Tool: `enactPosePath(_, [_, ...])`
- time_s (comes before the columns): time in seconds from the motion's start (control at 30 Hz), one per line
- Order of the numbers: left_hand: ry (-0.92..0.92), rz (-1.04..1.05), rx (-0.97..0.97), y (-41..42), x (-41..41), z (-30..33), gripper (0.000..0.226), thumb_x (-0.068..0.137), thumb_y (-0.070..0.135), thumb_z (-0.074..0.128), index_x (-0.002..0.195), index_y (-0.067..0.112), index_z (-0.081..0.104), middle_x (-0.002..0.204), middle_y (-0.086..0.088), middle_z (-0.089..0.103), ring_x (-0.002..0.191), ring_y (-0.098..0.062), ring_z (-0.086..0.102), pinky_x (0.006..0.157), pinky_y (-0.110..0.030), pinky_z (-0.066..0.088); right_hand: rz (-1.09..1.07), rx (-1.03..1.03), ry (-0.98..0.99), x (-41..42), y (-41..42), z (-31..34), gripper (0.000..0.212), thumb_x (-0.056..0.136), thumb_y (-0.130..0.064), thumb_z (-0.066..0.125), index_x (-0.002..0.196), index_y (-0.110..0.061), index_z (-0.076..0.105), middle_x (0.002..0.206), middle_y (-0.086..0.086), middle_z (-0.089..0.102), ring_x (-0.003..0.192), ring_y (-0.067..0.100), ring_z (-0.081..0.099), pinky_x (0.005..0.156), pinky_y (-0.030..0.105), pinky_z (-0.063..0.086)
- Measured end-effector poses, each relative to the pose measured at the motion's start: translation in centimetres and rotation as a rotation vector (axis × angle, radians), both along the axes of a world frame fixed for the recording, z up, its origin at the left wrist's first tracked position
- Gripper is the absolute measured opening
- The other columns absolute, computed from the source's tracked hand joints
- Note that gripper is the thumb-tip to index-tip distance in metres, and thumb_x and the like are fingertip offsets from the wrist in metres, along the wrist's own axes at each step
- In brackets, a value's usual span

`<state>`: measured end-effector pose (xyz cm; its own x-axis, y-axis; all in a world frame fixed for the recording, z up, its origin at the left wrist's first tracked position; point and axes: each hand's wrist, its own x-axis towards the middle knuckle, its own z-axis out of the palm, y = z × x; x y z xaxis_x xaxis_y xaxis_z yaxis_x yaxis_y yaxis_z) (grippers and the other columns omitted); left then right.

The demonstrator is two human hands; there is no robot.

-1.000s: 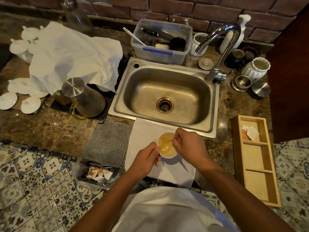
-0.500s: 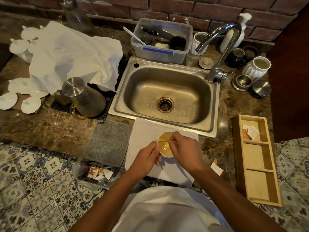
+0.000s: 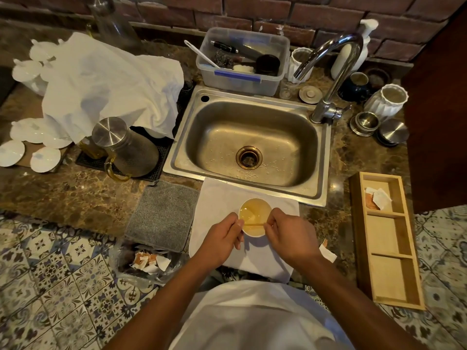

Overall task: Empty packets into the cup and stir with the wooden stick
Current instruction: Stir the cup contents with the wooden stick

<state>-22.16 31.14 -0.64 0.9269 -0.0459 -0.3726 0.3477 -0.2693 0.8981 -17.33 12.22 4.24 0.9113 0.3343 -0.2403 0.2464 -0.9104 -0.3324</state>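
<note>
A small white cup [image 3: 254, 207] of yellow liquid stands on a white cloth [image 3: 222, 195] in front of the sink. My left hand [image 3: 222, 239] grips the cup's left rim. My right hand [image 3: 290, 238] pinches the right end of a thin wooden stick [image 3: 253, 224]. The stick lies level across the near part of the cup, and its left end reaches my left thumb. A torn packet [image 3: 327, 254] lies on the counter by my right wrist. Two more packets [image 3: 377, 200] sit in the top compartment of a wooden tray [image 3: 386, 271].
The steel sink [image 3: 252, 97] and its tap [image 3: 328, 72] lie right behind the cup. A grey mat [image 3: 164, 213] lies left of the cloth, with a plastic bag of torn packets [image 3: 149, 261] below it. A metal-lidded jug [image 3: 126, 145] stands farther left.
My right hand has drawn back from over the cup toward its near right side, and the stick has turned from dipping into the liquid to lying level across the cup. My left hand stays.
</note>
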Motion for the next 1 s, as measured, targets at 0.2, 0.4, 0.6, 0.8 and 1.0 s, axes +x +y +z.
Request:
enactPosePath(0.2, [-0.009,0.003,-0.01,-0.2,-0.1,0.2,0.032,0.108,0.025,0.042,0.092,0.0,0.053,0.078,-0.016,0.069,0.065,-0.019,0.063,0.07,-0.034,0.053,-0.062,0.007,-0.126,0.5,0.9,-0.1,0.018,0.099,-0.034,0.054,0.097,-0.019,0.062,0.076,0.003,0.074,0.064,0.029,0.069,0.052,0.029,0.039])
enactPosePath(0.4, [-0.007,0.01,-0.039,-0.2,-0.1,0.1,0.03,0.109,0.023,0.042,0.09,0.002,0.053,0.078,-0.019,0.068,0.065,-0.021,0.063,0.068,-0.033,0.054,0.054,0.017,-0.005,0.3,2.0,0.2,0.025,0.101,-0.041,0.047,0.109,-0.022,0.062,0.092,0.003,0.076,0.084,0.027,0.071,0.065,0.032,0.045])
enactPosePath(0.6, [-0.005,0.028,-0.015,0.2,-0.4,-0.2,0.031,0.108,0.026,0.042,0.091,0.003,0.053,0.078,-0.016,0.068,0.065,-0.026,0.063,0.07,-0.036,0.053,0.04,-0.082,0.002,0.6,0.9,0.7,0.023,0.099,-0.039,0.047,0.107,-0.021,0.06,0.092,0.006,0.076,0.083,0.031,0.071,0.063,0.033,0.047])
enactPosePath(0.8, [-0.023,0.004,-0.013,-0.1,-0.4,-0.1,0.03,0.108,0.026,0.042,0.091,0.004,0.053,0.078,-0.015,0.069,0.064,-0.025,0.064,0.069,-0.035,0.053,-0.006,-0.025,-0.118,1.6,1.4,0.9,0.023,0.102,-0.038,0.047,0.104,-0.021,0.062,0.084,0.003,0.076,0.074,0.029,0.071,0.061,0.032,0.047])
enactPosePath(1.0, [-0.018,0.019,-0.043,0.1,-0.2,-0.1,0.03,0.109,0.024,0.042,0.09,0.003,0.053,0.077,-0.017,0.068,0.064,-0.019,0.063,0.068,-0.035,0.053,0.142,-0.061,0.016,0.8,1.5,0.8,0.026,0.1,-0.039,0.047,0.108,-0.022,0.064,0.096,0.007,0.076,0.085,0.03,0.071,0.069,0.035,0.052])
